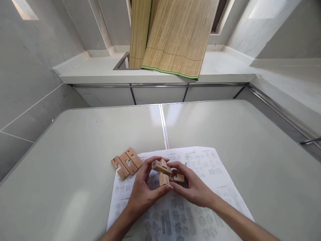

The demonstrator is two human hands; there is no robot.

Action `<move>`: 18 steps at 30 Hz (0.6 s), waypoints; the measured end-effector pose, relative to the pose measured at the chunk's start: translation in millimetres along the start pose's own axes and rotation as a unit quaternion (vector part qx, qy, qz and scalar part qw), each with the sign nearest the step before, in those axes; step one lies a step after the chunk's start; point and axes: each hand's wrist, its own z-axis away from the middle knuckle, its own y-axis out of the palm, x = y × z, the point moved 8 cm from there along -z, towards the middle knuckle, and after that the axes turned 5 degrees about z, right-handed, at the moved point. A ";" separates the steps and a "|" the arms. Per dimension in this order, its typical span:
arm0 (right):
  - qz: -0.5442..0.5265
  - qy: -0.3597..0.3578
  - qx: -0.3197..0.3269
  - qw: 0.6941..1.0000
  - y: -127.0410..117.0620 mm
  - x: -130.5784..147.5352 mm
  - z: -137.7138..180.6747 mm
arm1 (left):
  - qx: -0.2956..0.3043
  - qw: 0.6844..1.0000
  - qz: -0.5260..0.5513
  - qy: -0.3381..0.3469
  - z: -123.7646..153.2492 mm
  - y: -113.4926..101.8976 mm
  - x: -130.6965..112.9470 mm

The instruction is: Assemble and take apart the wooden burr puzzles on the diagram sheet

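Observation:
Several notched wooden puzzle pieces (164,179) are crossed together between my hands, above a printed sheet. My left hand (147,184) curves around their left side, with its thumb at the bottom and fingers over the top. From the right, my right hand (189,184) pinches the cluster, its fingers closed about a notched piece (178,178) that sticks out sideways. A marked wooden piece (157,165) lies across the top of the cluster. How the pieces lock inside is hidden. Left of my left hand, three flat slotted wooden pieces (127,163) with numbers lie side by side.
The printed diagram sheet (205,214) lies on a pale table (75,160) with a metal seam (163,124). Behind the table runs a white counter (95,72) with a sink (122,62). A bamboo mat (175,36) with green edging hangs over the counter's edge.

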 end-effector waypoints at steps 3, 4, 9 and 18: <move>0.048 -0.011 -0.033 0.998 -6.4 -1.7 -2.5 | 0.008 1.000 0.005 -0.004 0.1 0.9 0.6; 0.054 -0.019 -0.040 0.998 -7.5 -1.0 -3.2 | 0.010 1.000 0.004 -0.007 0.2 1.4 1.1; 0.006 -0.013 -0.033 0.999 -8.1 1.6 -4.2 | 0.014 1.000 -0.006 -0.005 -0.4 3.4 -0.1; -0.009 0.046 -0.079 0.996 -23.5 -4.5 -1.8 | -0.089 0.981 -0.169 -0.013 -3.5 -18.5 -8.1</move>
